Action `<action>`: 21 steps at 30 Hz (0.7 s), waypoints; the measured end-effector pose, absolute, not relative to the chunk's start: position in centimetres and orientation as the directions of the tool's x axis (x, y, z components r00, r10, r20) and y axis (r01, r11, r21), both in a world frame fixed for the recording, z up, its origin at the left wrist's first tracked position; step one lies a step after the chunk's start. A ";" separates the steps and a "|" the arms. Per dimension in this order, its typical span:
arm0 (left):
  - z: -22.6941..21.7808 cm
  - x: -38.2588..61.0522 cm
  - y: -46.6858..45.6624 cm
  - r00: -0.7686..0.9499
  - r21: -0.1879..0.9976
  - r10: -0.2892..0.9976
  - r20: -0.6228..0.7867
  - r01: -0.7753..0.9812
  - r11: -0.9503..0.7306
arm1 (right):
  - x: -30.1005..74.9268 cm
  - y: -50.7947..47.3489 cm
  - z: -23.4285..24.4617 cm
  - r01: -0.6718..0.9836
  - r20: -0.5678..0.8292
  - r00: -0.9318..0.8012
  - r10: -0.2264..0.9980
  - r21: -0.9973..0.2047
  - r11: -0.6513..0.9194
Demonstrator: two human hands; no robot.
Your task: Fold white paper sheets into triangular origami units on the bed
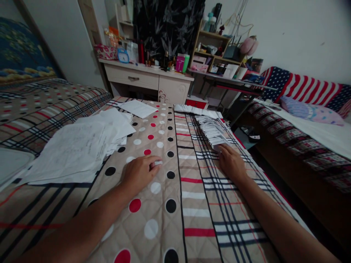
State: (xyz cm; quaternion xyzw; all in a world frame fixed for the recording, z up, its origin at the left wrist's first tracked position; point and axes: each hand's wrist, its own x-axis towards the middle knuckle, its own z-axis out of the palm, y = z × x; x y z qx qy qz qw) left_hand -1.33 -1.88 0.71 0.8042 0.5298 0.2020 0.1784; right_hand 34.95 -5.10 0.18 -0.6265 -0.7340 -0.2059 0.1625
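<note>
My left hand (142, 170) rests on the dotted bedspread (167, 190), fingers curled and thumb apart from the index finger. One of the printed white dots shows in that gap, and I see nothing held. On the right, my right hand (233, 162) has its fingertips closed on the near end of a fanned row of folded white papers (211, 129). Behind that row lies another row of folded papers (197, 110), running sideways. A loose pile of white sheets (79, 142) with faint print spreads out at the left, and a separate white sheet (139, 108) lies beyond it.
A white dresser (131, 75) with bottles and a blue clock (123, 54) stands past the bed's far end. To its right are a small shelf (211, 44) and a narrow table. Across a gap at right is a couch with a flag-patterned cover (309, 87).
</note>
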 end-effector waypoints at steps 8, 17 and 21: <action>0.8 -1.3 -2.0 0.341 0.491 0.931 0.133 0.793 -0.360 | 36.7 -2.8 -1.0 0.976 0.305 -0.214 0.928 0.104 0.190; 0.9 -1.2 -2.0 0.337 0.525 0.929 0.153 0.769 -0.365 | 36.6 -3.2 -0.9 0.974 0.366 -0.226 0.903 0.107 0.201; 0.9 -1.2 -2.0 0.332 0.533 0.931 0.153 0.766 -0.361 | 33.4 -3.9 0.0 0.966 0.451 -0.229 0.863 -0.004 0.259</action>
